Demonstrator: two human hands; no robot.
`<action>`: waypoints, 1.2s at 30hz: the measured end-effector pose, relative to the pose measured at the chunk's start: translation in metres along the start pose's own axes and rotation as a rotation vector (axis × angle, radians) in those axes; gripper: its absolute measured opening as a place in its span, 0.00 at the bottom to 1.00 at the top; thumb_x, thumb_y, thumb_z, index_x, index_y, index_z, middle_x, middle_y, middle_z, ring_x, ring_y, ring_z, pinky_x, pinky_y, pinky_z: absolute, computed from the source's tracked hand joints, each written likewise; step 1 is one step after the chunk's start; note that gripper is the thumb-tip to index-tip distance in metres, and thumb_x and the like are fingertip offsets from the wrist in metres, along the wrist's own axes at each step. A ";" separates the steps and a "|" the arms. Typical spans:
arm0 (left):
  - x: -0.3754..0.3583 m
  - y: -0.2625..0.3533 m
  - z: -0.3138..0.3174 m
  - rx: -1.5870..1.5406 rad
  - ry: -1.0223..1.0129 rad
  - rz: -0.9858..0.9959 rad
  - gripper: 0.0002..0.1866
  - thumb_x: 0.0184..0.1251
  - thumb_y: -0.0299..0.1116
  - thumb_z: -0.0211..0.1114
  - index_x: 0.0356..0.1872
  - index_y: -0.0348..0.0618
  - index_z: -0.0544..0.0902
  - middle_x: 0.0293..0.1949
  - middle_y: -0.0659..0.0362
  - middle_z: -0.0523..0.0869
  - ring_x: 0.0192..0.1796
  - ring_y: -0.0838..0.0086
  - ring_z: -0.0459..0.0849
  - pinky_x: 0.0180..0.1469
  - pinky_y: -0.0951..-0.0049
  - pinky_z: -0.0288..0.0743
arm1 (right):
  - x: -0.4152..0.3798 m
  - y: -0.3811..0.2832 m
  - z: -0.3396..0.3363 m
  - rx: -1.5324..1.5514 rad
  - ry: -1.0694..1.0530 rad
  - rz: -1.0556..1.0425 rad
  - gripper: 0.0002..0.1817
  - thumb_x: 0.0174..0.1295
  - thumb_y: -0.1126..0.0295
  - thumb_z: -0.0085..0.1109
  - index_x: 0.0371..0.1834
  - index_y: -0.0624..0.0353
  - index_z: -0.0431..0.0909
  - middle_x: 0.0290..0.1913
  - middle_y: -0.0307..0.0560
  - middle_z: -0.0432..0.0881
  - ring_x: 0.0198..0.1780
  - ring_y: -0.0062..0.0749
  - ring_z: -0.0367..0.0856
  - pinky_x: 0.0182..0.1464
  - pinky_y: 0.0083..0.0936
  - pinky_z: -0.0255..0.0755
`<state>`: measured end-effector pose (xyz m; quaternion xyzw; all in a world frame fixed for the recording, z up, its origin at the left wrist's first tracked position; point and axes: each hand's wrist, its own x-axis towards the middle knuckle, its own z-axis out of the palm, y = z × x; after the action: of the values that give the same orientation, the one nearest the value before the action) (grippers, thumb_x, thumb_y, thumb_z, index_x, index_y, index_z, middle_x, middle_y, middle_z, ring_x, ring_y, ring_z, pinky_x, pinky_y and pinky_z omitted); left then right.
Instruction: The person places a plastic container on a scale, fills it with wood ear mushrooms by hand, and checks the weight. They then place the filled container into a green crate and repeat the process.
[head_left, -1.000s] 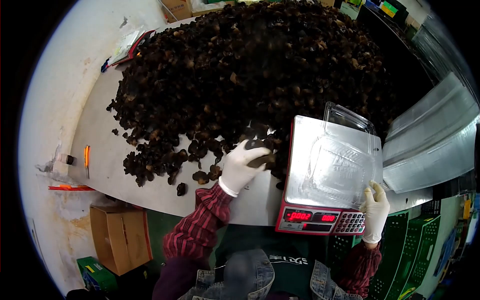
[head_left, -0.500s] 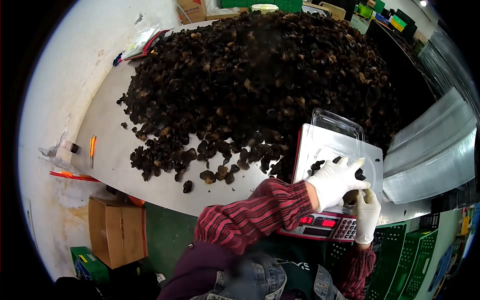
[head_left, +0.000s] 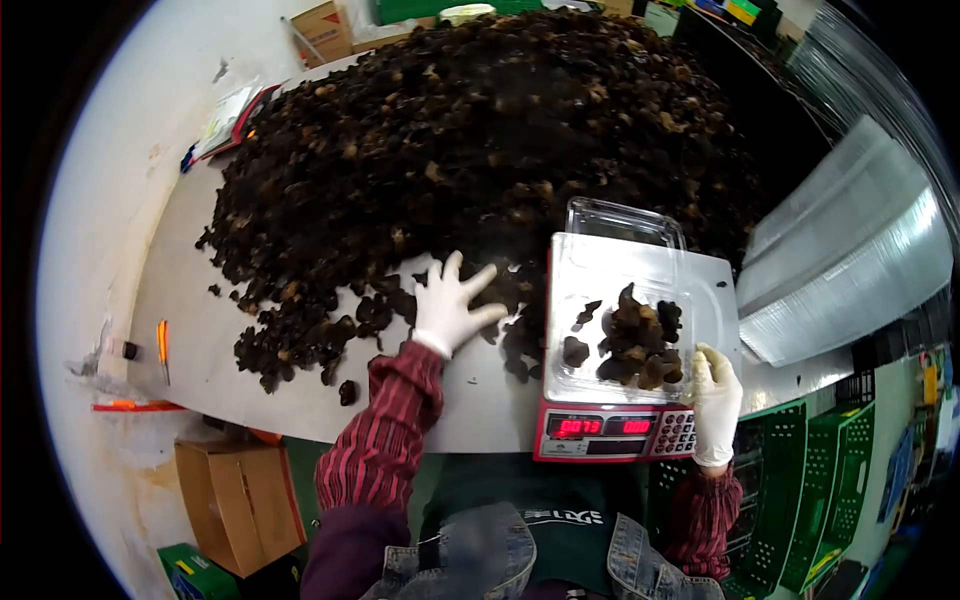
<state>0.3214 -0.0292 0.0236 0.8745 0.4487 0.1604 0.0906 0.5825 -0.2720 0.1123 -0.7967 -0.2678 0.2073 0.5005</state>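
Note:
My left hand (head_left: pixel 455 306), in a white glove, reaches to the near edge of a heap of dark wood ear mushrooms (head_left: pixel 470 130). Its fingers are spread, and nothing shows in its grasp. At the right, my gloved right hand (head_left: pixel 716 408) pinches the near right rim of a clear plastic container (head_left: pixel 590 372). The container lies open on a red and silver digital scale (head_left: pixel 712 300), its clear lid (head_left: pixel 625 218) tipped back toward the heap. Inside lies a small clump of wood ear mushrooms (head_left: pixel 638 340), with a few separate pieces beside it. Red digits glow on the scale's display (head_left: pixel 577 427).
Stacked clear plastic containers (head_left: pixel 850 250) stand right of the scale. An orange pen or knife (head_left: pixel 163 345) and papers (head_left: pixel 228 118) lie at the table's left. Below are an open cardboard box (head_left: pixel 240 500) and green crates (head_left: pixel 770 490). A wall (head_left: pixel 110 200) borders the left side.
My left hand has left the container and moved left to the heap, its fingers opening out. Mushrooms in the container are now uncovered. My right hand stays at its rim; the view has shifted.

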 end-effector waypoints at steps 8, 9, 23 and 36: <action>-0.007 -0.016 0.020 0.020 0.177 0.366 0.14 0.49 0.40 0.73 0.39 0.54 0.84 0.31 0.60 0.79 0.34 0.64 0.81 0.30 0.65 0.77 | 0.001 0.004 -0.003 -0.012 0.035 -0.023 0.14 0.67 0.70 0.60 0.53 0.66 0.79 0.29 0.37 0.78 0.22 0.12 0.68 0.25 0.13 0.64; -0.005 -0.020 0.021 -0.037 0.160 0.357 0.13 0.50 0.39 0.73 0.37 0.53 0.85 0.30 0.59 0.79 0.33 0.64 0.82 0.31 0.65 0.78 | 0.000 0.005 -0.005 -0.009 0.046 -0.023 0.14 0.67 0.70 0.60 0.53 0.66 0.79 0.29 0.37 0.78 0.22 0.12 0.68 0.25 0.13 0.64; 0.038 0.147 -0.099 -0.402 0.245 0.764 0.13 0.50 0.33 0.74 0.39 0.48 0.86 0.30 0.58 0.81 0.28 0.69 0.82 0.29 0.72 0.76 | 0.008 0.014 -0.001 -0.279 0.100 -0.398 0.16 0.63 0.70 0.64 0.53 0.63 0.79 0.18 0.39 0.71 0.18 0.18 0.66 0.24 0.20 0.65; 0.021 0.163 -0.104 -0.385 -0.245 0.793 0.32 0.45 0.35 0.77 0.58 0.56 0.81 0.70 0.47 0.67 0.70 0.49 0.66 0.67 0.57 0.67 | 0.000 -0.015 -0.004 -0.363 0.054 -0.391 0.21 0.60 0.64 0.66 0.53 0.65 0.78 0.45 0.60 0.84 0.44 0.50 0.84 0.46 0.33 0.77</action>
<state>0.4183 -0.1056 0.1735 0.9585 0.0273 0.1586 0.2355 0.5813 -0.2696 0.1274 -0.8120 -0.4357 0.0339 0.3869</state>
